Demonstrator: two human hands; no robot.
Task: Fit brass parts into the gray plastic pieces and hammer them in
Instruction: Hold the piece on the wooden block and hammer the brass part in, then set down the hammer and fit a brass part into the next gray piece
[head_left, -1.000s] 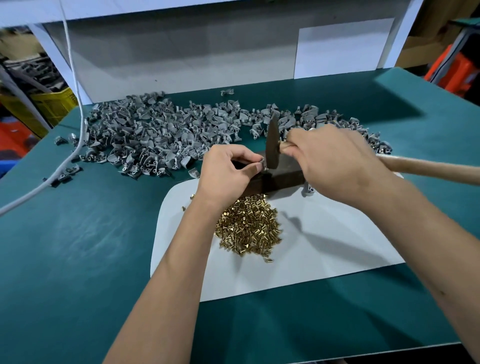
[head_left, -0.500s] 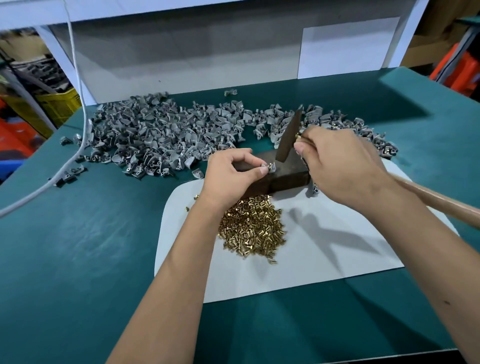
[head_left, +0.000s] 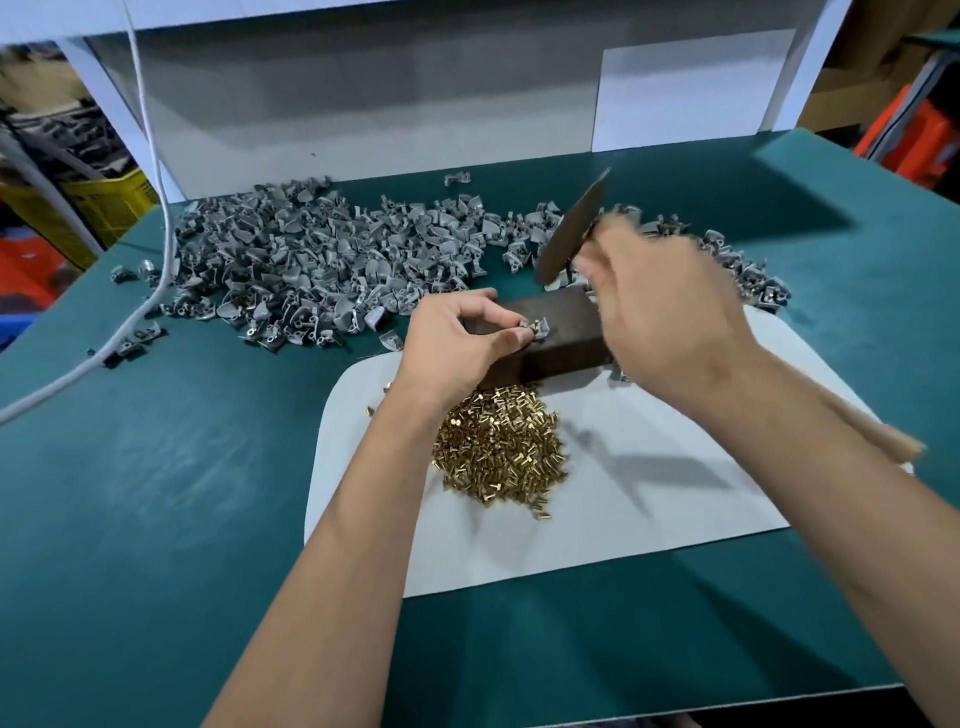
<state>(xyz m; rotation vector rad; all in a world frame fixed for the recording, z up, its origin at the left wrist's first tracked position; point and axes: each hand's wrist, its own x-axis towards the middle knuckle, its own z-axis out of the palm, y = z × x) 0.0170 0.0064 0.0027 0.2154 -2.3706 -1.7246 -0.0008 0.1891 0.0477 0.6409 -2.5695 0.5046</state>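
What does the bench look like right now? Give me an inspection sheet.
Surface: green bench with a white mat.
Job's things: gray pieces heaped at the back; brass parts piled on the mat; dark block carrying one gray piece.
Clutter: stray gray pieces by the left edge.
Hands: left hand pinches the piece on the block; right hand grips a raised hammer, blurred.
Cables: white cable hanging at left.
Surroundings: yellow crate, orange bin.

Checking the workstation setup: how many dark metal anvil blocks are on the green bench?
1. The dark rectangular metal block lies at the far edge of the white mat, just beyond the brass-part pile; both hands partly cover it.
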